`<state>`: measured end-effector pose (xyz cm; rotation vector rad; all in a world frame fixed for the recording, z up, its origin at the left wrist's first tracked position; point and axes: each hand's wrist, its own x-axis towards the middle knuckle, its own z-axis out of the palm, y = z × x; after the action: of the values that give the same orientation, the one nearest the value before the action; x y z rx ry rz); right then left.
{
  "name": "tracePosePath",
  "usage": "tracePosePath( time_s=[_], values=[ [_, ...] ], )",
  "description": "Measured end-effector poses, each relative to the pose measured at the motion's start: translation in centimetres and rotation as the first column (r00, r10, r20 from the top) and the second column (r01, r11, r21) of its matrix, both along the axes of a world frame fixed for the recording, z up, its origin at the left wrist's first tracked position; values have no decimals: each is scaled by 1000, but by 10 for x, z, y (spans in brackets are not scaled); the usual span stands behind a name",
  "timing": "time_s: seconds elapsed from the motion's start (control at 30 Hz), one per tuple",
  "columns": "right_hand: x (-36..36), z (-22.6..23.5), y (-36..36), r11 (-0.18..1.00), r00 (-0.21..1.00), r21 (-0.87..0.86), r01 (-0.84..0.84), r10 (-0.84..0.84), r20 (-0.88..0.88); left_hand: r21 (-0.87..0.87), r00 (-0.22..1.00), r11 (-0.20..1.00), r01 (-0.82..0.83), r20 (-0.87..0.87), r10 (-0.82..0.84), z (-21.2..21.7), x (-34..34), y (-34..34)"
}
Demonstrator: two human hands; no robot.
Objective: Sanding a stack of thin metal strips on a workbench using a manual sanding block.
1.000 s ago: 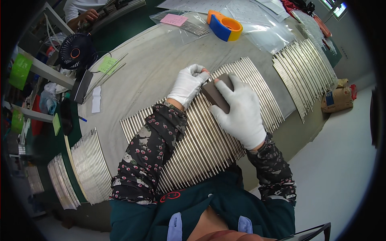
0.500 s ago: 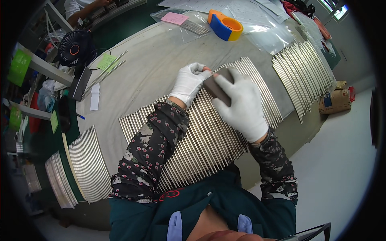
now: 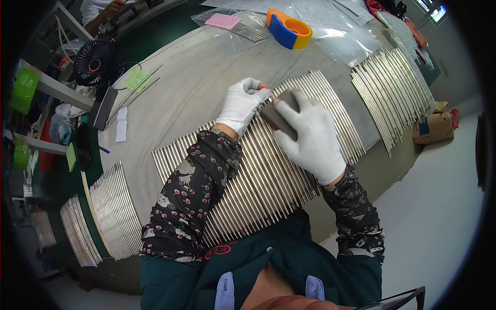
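Long, thin silvery metal rods [image 3: 258, 181] lie side by side in a wide row on the grey tabletop, below both hands. A brown-grey flat block [image 3: 279, 114], perhaps a sanding sponge, is gripped by my right hand [image 3: 312, 137], in a white glove with bare fingertips. The block rests over the far part of the rods. Just left of it, my left hand [image 3: 242, 106], also gloved in white, is closed in a pinch at the rods' far ends. What those fingers pinch is too small to make out.
Another row of rods [image 3: 392, 98] lies at the right, and more bundles [image 3: 114, 212] at the left. A blue and orange tape roll [image 3: 289, 32] and a plastic bag with a pink label [image 3: 223, 20] sit at the back. A black fan [image 3: 95, 63] stands far left.
Both hands stay in almost the same place; the right hand and the block have shifted only slightly. The rows of rods look unchanged.
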<state>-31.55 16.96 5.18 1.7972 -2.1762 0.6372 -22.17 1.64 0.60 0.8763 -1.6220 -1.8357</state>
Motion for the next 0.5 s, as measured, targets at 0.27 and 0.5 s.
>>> tracePosePath(
  time_s=[0.27, 0.5],
  values=[
    [4, -6, 13, 995, 991, 72, -71, 63, 115, -26, 994, 999, 23, 105, -20, -7, 1, -1],
    [-38, -7, 49, 976, 979, -75, 204, -203, 23, -276, 977, 958, 78, 211, -19, -9, -6, -2]
  ],
)
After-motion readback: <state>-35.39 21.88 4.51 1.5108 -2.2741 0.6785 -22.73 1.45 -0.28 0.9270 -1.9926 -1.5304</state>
